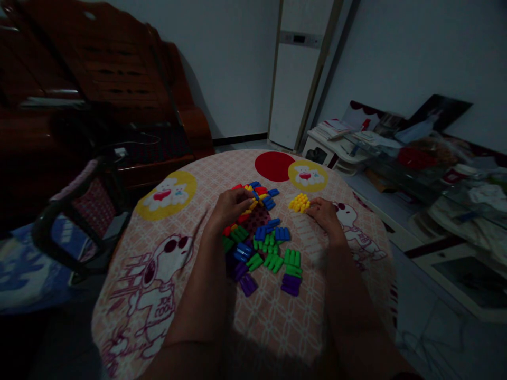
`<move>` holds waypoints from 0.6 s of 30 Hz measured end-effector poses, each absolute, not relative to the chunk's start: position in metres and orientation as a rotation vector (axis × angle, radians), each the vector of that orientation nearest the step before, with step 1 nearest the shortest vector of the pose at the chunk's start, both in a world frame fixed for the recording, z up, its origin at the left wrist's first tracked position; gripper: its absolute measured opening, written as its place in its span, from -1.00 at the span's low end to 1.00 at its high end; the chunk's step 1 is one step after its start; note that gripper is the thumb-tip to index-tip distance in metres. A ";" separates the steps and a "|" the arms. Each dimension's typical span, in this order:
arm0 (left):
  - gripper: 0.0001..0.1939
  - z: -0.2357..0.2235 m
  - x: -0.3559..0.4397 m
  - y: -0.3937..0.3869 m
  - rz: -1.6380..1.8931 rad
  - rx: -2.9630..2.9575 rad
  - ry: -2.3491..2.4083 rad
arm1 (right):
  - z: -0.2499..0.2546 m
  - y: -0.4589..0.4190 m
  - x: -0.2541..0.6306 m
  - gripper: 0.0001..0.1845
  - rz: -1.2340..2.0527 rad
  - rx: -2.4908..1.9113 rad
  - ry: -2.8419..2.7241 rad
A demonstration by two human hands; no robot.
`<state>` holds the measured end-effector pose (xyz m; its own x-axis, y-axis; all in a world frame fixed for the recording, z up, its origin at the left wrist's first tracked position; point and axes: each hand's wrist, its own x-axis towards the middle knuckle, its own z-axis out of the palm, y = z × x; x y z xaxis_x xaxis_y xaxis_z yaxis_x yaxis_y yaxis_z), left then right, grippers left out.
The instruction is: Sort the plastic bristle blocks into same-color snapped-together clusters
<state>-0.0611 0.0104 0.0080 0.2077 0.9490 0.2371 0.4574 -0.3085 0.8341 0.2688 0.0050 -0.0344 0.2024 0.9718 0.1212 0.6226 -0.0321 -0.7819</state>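
My left hand (233,207) reaches over a mixed pile of red, yellow and blue plastic blocks (270,202). Its fingers are drawn together at yellow pieces in the pile; what lies between the fingertips is hard to make out. On the right, my right hand (324,212) has thumb and fingers closed at the right edge of a yellow block cluster (300,203), which rests on the cloth. Nearer to me lie loose green blocks (273,262), blue blocks (242,252) and purple blocks (291,284). My left forearm hides part of the blocks on that side.
A patterned cloth (277,327) covers the round table. A chair (75,211) stands at the left, with a wooden sofa (119,68) behind it. A cluttered low cabinet (396,232) runs along the right wall. A tall white appliance (298,79) stands at the back.
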 end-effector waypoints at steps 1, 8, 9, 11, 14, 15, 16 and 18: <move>-0.69 0.008 -0.063 0.010 1.039 1.847 1.330 | -0.033 0.004 0.269 -0.65 0.630 -1.738 -1.483; -0.72 0.004 -0.082 0.015 1.275 1.686 1.674 | -0.025 -0.002 0.266 -0.55 0.894 -1.661 -1.209; -0.72 0.003 -0.084 0.017 1.295 1.675 1.733 | -0.025 -0.001 0.266 -0.57 0.904 -1.651 -1.169; -0.72 0.000 -0.085 0.019 1.296 1.692 1.807 | -0.026 0.000 0.264 -0.60 0.905 -1.658 -1.110; -0.73 -0.004 -0.080 0.022 1.216 1.786 1.799 | -0.029 0.002 0.263 -0.62 0.901 -1.655 -1.095; -0.73 -0.005 -0.076 0.023 1.176 1.821 1.772 | -0.029 0.002 0.262 -0.62 0.903 -1.642 -1.101; -0.73 -0.006 -0.071 0.023 1.134 1.858 1.741 | -0.030 0.002 0.262 -0.61 0.906 -1.625 -1.106; -0.74 -0.011 -0.061 0.024 1.034 1.944 1.692 | -0.030 0.002 0.262 -0.61 0.917 -1.601 -1.101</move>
